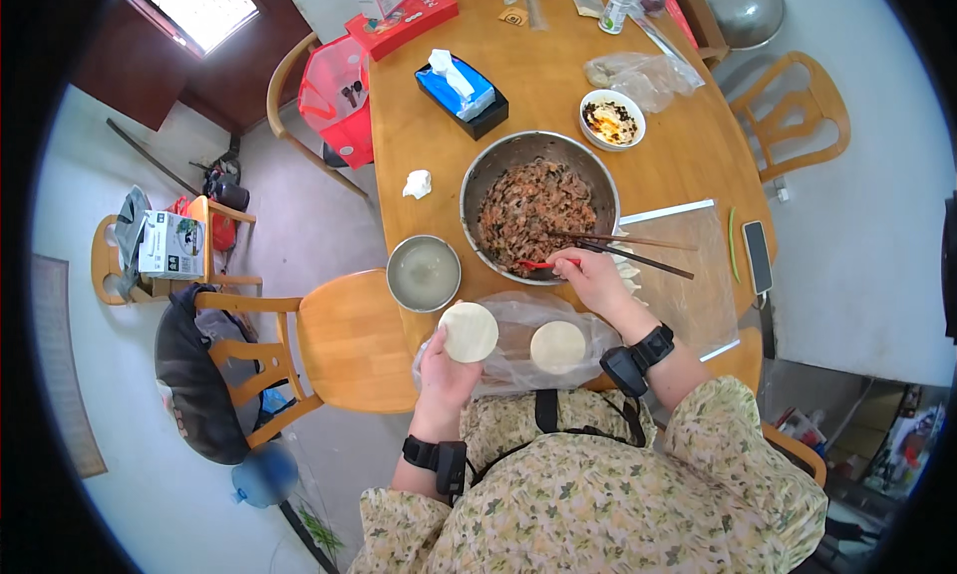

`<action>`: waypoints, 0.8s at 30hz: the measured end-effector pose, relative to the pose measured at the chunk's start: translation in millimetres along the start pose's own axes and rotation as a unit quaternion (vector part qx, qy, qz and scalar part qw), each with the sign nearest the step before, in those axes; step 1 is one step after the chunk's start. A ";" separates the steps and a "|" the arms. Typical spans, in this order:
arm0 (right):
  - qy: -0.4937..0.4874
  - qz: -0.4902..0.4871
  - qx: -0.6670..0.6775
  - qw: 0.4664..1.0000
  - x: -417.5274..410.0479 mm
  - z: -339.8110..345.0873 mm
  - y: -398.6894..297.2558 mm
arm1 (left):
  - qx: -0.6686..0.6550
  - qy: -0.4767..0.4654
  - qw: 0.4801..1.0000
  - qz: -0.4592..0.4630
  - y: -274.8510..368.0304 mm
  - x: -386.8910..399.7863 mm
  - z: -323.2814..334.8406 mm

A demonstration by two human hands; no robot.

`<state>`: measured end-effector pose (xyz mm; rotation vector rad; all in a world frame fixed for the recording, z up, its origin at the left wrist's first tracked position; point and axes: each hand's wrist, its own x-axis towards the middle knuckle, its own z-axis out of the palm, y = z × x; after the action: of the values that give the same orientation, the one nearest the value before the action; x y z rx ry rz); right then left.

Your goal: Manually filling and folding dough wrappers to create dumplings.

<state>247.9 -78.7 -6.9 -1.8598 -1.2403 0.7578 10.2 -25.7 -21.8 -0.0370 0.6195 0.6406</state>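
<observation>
On the fingers of my left hand [447, 376] lies a round dumpling wrapper [469, 332], held by its edge with the thumb. My right hand [587, 276] grips a red spoon [540, 264], whose tip dips into minced filling [538, 211] inside a large metal bowl [543, 142]. Two pairs of sticks, apparently chopsticks [643, 260], rest across the bowl's right rim near that hand. Below the bowl, more round wrappers [558, 347] sit on a clear plastic bag [508, 376]. Folded dumplings [626, 271] show partly behind my right wrist.
A bowl of cloudy liquid [424, 273] stands left of the filling. Around the table [538, 73] are a tissue box [462, 96], a crumpled tissue [417, 184], a white seasoning bowl [611, 120], a clear sheet [684, 275] and a phone [757, 256]. A wooden chair [351, 342] is at left.
</observation>
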 end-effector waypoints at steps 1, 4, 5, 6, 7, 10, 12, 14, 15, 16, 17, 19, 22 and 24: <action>-0.007 0.042 0.048 0.998 1.5 0.8 0.0 | 0.002 -0.001 1.000 0.000 0.3 1.8 1.2; -0.015 0.103 0.156 0.982 8.2 2.8 3.5 | 0.018 0.037 0.999 0.019 3.0 8.3 7.2; -0.018 0.123 0.215 0.969 10.6 3.6 5.2 | 0.013 0.029 0.999 0.022 4.1 11.1 10.2; -0.019 0.120 0.215 0.969 12.9 4.1 7.8 | 0.008 0.020 0.999 0.026 5.5 14.2 12.8; -0.014 0.135 0.278 0.951 14.6 3.0 10.8 | 0.008 0.019 0.999 0.029 6.6 18.0 15.6; 0.001 0.155 0.399 0.904 16.6 2.0 12.8 | -0.001 0.011 0.999 0.049 10.7 26.6 20.7; 0.009 0.159 0.488 0.858 14.5 1.3 7.8 | -0.019 -0.007 0.999 0.047 14.1 29.3 22.6; 0.012 0.154 0.496 0.854 6.2 -0.4 -4.0 | -0.024 0.001 0.999 0.041 11.9 34.1 27.7; 0.023 0.149 0.506 0.849 0.8 -1.1 -10.5 | -0.027 0.008 0.999 0.029 9.0 35.2 31.0; 0.014 0.121 0.495 0.860 -4.5 1.1 -8.3 | -0.029 0.008 0.999 0.033 5.2 38.4 29.3; 0.010 0.120 0.495 0.861 -12.8 6.2 -13.4 | -0.052 -0.065 0.996 0.028 0.6 44.0 24.2; 0.034 0.013 0.302 0.953 -30.5 15.3 -27.4 | -0.077 -0.136 0.987 0.026 -7.0 46.5 31.2; 0.038 -0.260 -0.014 0.965 -43.9 15.9 -29.9 | -0.116 -0.075 0.990 0.018 -13.1 40.9 47.6; 0.033 -0.397 -0.132 0.908 -51.7 15.5 -27.5 | -0.112 -0.049 0.992 0.023 -15.0 36.6 58.6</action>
<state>204.1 -116.4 11.2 -1.3485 -1.9302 0.0777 72.7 -4.9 3.8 -0.2003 0.4515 0.7492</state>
